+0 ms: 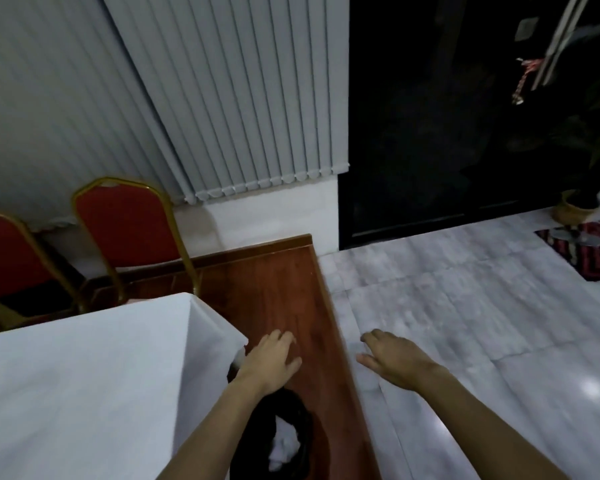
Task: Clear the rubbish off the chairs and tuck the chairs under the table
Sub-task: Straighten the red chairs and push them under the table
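We look down on a worktop (66, 375) draped in a white cloth, its corner hanging over a raised wooden platform (281, 289). Beyond the platform's edge runs a pale marble floor (465, 306), glossy under the lights, with a patterned rug (589, 254) cut off at the right. Grey vertical blinds (222, 98) cover the wall; a dark glass door (447, 133) beside them shows almost nothing. Two red chairs (125, 226) with gold frames stand at the worktop's far side, seats hidden. Our left hand (271, 362) and right hand (395, 362) hover empty, palms down, fingers spread. Below the left forearm sits a black bin (291, 431) with white rubbish (284, 445) inside, partly covered and blurred.
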Motion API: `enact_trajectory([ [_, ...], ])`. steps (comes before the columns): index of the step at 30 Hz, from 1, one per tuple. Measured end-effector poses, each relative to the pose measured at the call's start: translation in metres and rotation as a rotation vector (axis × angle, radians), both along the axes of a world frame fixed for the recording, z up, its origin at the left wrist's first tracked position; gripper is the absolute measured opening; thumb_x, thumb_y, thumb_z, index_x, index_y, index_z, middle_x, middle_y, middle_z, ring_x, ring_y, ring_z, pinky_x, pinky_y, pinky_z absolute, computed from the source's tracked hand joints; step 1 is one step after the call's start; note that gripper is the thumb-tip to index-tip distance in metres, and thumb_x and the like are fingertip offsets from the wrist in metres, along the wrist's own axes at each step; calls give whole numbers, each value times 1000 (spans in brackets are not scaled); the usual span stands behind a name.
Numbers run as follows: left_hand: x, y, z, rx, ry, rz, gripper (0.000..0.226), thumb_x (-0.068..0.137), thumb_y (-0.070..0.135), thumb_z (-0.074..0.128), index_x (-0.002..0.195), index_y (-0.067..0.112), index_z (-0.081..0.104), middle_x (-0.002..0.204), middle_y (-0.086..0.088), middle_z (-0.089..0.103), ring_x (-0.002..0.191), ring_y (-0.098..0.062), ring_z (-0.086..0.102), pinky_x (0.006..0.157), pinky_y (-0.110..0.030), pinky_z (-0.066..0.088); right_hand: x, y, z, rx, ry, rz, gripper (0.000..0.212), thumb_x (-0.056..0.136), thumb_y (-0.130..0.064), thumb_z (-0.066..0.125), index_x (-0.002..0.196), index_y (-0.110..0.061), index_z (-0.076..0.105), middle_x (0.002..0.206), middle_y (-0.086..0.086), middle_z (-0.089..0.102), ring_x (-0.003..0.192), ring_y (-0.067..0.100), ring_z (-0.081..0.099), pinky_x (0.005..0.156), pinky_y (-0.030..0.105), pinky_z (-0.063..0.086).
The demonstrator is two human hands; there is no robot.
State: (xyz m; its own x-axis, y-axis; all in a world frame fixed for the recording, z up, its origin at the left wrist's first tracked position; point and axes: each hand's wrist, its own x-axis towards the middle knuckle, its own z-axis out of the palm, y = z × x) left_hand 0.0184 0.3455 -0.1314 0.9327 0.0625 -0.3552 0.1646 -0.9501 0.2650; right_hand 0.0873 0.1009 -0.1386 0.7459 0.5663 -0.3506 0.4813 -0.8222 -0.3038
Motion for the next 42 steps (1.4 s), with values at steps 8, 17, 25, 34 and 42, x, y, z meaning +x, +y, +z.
enact_trajectory([
  [8, 100, 54, -3, -29, -14, 190, 41, 94, 36, 50, 131, 18, 46, 134, -4, 50, 122, -25, 48, 103, -38, 45, 134, 88, 6, 52, 14, 195, 52, 97, -48, 33, 134, -12, 41, 130, 9, 50, 117, 25, 51, 97, 38, 44],
  [17, 222, 163, -22, -44, 28, 406, 42, 94, 34, 50, 130, 14, 45, 134, -8, 47, 124, -29, 45, 102, -42, 44, 277, 220, 4, 6, 21, 424, 51, 96, -53, 32, 133, -18, 38, 129, 3, 50, 115, 20, 52, 96, 35, 44],
  [25, 285, 250, -9, -30, -5, 533, 41, 94, 33, 49, 129, 13, 44, 130, -12, 47, 121, -31, 48, 99, -43, 45, 365, 340, 14, -21, -10, 623, 62, 93, -59, 27, 140, -18, 34, 138, 2, 45, 126, 21, 46, 106, 34, 38],
  [34, 344, 333, -10, -39, -15, 722, 38, 93, 32, 49, 126, 13, 47, 128, -10, 50, 116, -29, 51, 97, -41, 45, 448, 475, -1, 29, 2, 856, 51, 95, -51, 34, 136, -22, 37, 134, 1, 48, 123, 20, 48, 104, 37, 40],
  [42, 394, 422, 1, 3, 52, 1071, 40, 90, 30, 48, 126, 12, 49, 132, -11, 50, 121, -30, 50, 101, -45, 44, 556, 592, 4, 75, 64, 1023, 76, 84, -70, 17, 138, -21, 38, 136, -2, 47, 123, 15, 49, 101, 33, 43],
])
